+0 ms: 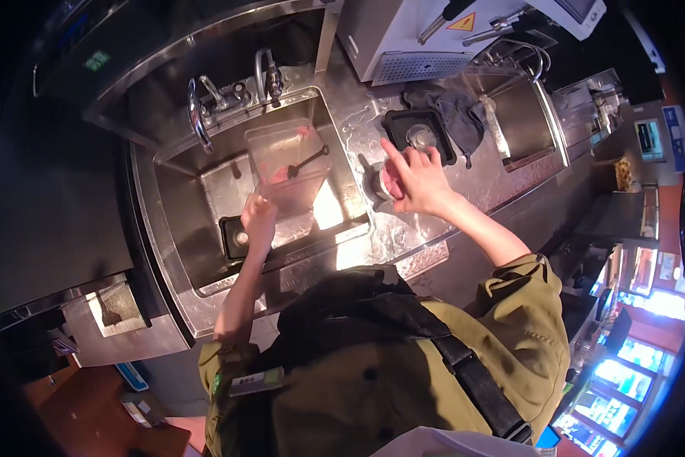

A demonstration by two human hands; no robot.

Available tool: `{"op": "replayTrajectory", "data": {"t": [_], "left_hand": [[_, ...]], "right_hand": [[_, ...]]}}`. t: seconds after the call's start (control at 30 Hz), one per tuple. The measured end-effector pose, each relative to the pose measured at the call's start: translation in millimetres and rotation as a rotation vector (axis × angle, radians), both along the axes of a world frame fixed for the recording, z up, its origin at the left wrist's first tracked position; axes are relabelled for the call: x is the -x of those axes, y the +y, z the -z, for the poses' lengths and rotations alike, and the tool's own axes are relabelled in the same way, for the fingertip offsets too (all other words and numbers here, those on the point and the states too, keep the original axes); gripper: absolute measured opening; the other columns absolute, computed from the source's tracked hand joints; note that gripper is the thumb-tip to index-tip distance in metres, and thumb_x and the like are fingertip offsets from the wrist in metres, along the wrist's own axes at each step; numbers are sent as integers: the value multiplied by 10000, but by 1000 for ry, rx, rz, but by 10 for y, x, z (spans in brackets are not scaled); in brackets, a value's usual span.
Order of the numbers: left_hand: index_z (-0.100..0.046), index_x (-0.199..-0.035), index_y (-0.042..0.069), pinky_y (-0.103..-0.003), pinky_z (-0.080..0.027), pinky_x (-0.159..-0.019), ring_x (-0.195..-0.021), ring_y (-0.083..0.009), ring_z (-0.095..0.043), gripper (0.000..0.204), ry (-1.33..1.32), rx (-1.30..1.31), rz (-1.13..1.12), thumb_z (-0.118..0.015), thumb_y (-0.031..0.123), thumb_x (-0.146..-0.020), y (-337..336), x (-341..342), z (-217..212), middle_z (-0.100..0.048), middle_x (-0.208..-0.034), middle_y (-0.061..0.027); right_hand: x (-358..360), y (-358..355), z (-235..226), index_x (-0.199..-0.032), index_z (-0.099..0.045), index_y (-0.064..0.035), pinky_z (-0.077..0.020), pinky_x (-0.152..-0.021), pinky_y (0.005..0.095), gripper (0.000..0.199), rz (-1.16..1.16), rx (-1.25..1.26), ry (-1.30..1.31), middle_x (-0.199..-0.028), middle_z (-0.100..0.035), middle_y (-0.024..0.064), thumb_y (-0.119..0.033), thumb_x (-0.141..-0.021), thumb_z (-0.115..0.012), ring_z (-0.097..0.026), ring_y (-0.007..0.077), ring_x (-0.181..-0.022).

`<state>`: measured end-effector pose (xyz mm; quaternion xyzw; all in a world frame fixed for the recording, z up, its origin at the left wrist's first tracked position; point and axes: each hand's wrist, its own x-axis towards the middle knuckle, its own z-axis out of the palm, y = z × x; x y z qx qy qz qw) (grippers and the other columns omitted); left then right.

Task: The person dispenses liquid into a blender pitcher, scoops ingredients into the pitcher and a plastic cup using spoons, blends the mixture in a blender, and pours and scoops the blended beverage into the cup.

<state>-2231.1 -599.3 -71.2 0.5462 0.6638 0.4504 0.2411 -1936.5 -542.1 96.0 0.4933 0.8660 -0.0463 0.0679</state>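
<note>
My left hand (pixel 259 219) grips the near edge of a clear plastic container (pixel 312 199), which is tilted over the sink. Inside the container lie a black long-handled spoon (pixel 309 161) and smears of pinkish-red residue. On the counter just right of the sink, my right hand (pixel 420 184) is at a small cup (pixel 379 183) with something pink at its mouth. The thumb and fingers are around the cup's rim, and the index finger is stretched out. The hand hides part of the cup.
The steel sink (pixel 176 221) has two taps (pixel 198 114) behind it and a small black tray (pixel 233 238) inside. Right of my right hand are a black tray (pixel 441 126) with a clear cup, a dark cloth (pixel 457 114) and a second sink (pixel 521 122). A white machine (pixel 403 38) stands behind.
</note>
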Motion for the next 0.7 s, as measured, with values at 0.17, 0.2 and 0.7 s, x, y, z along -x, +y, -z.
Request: {"op": "replayTrajectory", "data": {"t": [0.17, 0.2, 0.7], "left_hand": [[-399, -672, 33, -216, -359, -572, -617, -80, -403, 168, -435, 160, -101, -566, 19, -657, 116, -106, 297, -414, -625, 1], [-399, -672, 33, -216, -359, -572, -617, -80, -403, 168, -449, 164, -105, -566, 19, -657, 141, -138, 294, -414, -625, 1], [-517, -747, 19, -275, -376, -570, -607, -135, -476, 123, -476, 113, -120, -577, 28, -640, 339, -238, 758, -489, -629, -32]], "right_hand": [[-5, 31, 18, -1342, -109, -126, -258, -918, 467, 1103, 27, -15, 11, -1020, -472, 156, -328, -454, -731, -481, 306, -973], [-13, 39, 48, -1342, -110, -125, -256, -917, 468, 1105, 17, -67, 30, -1019, -474, 152, -334, -452, -732, -481, 306, -971], [19, 74, -3, -1346, -89, -107, -262, -920, 462, 1137, 105, 47, -19, -1036, -474, 137, -312, -438, -741, -461, 296, -1004]]}}
